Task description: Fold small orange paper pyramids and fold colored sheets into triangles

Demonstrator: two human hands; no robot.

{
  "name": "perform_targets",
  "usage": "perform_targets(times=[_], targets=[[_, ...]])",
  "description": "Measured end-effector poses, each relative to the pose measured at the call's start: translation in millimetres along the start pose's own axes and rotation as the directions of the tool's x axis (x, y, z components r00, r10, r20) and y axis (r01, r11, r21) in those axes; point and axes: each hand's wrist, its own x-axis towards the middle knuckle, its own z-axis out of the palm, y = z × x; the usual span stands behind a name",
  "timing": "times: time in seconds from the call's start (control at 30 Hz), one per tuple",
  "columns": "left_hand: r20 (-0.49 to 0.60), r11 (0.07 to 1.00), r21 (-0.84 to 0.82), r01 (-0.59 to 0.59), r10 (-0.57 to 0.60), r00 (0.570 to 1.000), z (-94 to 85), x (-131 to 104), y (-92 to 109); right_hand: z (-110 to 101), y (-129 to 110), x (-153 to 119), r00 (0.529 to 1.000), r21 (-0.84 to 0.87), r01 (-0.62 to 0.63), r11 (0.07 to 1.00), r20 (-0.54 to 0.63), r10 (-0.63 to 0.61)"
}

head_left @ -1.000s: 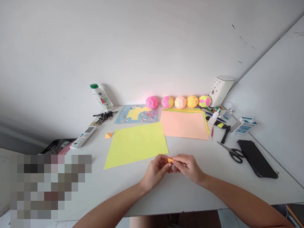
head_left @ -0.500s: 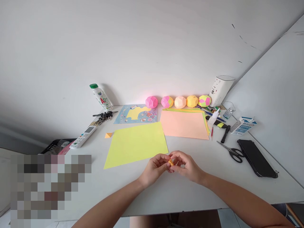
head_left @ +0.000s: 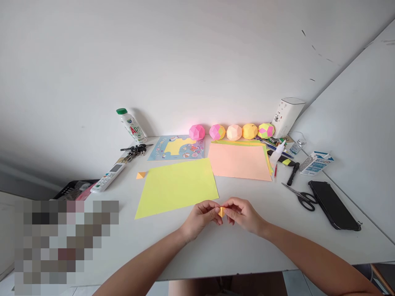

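Observation:
A small folded piece of orange paper [head_left: 221, 211] is pinched between both hands near the front middle of the table. My left hand [head_left: 202, 218] is closed on its left side, thumb and fingertips together. From the right, my right hand [head_left: 243, 216] grips the other side the same way. Just beyond the hands lies a large yellow-green paper sheet [head_left: 179, 187]. Another small folded orange paper piece [head_left: 141, 175] rests by that sheet's left corner. The fingers partly cover the held piece.
Paper balls [head_left: 234, 132] line the wall behind a stack of coloured sheets [head_left: 240, 162]. Scissors [head_left: 304, 199], a black phone [head_left: 333, 204], a glue bottle [head_left: 277, 153] and a small carton [head_left: 316, 163] stand or lie right. A remote [head_left: 108, 178], keys [head_left: 135, 151] and a bottle [head_left: 132, 126] are left.
The orange paper piece has turned in my fingers and shows a wider face. My hands have drawn slightly apart, now holding it from either side.

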Motion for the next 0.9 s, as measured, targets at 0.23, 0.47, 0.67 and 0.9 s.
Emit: perform_targets(times=[0.23, 0.47, 0.67, 0.9], targets=[[-0.028, 0.993, -0.090, 0.076, -0.079, 0.997, 0.2, -0.3, 3.8, -0.8, -4.2, 1.3, 0.996, 0.043, -0.081, 0.996, 0.031, 0.080], [-0.021, 0.984, -0.094, 0.152, -0.154, 0.988, -1.6, -0.2, 3.8, -0.8, -5.0, 1.0, 0.994, -0.017, -0.092, 0.996, 0.060, 0.093], [-0.097, 0.991, -0.058, 0.117, -0.123, 0.988, -3.5, 0.8, 4.5, -1.0, -5.9, 1.1, 0.990, -0.033, -0.123, 0.992, 0.072, 0.125], [-0.190, 0.995, 0.077, 0.063, -0.047, 0.981, -3.7, 1.4, 11.0, -3.8, 2.7, 1.7, 0.991, -0.032, -0.112, 0.993, 0.064, 0.114]])
